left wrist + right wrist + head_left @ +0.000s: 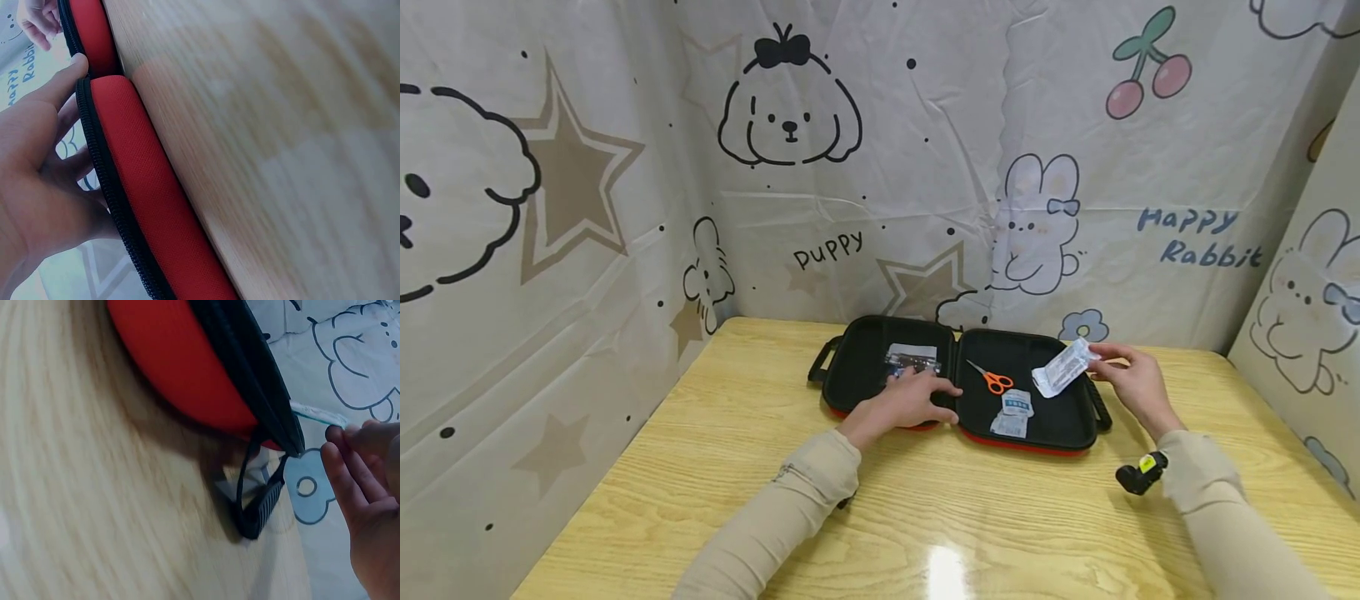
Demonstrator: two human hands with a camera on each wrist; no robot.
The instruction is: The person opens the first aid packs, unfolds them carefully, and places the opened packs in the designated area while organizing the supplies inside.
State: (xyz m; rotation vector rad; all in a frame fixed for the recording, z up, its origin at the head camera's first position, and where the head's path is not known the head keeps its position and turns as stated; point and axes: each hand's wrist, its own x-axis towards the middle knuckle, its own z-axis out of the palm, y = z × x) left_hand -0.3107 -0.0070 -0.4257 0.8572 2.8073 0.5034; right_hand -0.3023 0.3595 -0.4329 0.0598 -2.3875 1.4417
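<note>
A case, red outside and black inside, lies unfolded on the table; its right half (1052, 429) and left half (857, 367) sit side by side. My right hand (1131, 379) pinches the end of a white printed packet (1062, 369) at the right half's outer edge. Orange-handled scissors (997, 382) and two small white sachets (1011, 425) lie in that half. My left hand (913, 398) reaches over the left half with fingers spread, its thumb by the zippered rim (100, 156). Just beyond its fingertips are a shiny clear packet (913, 360) and a pale one, partly hidden.
The case stands on a wood-grain table (925, 508), close to a printed cloth backdrop (925, 167). Black handles stick out at both sides, the left one (822, 360) and the right one (259, 509). A small black device (1142, 473) is at my right wrist.
</note>
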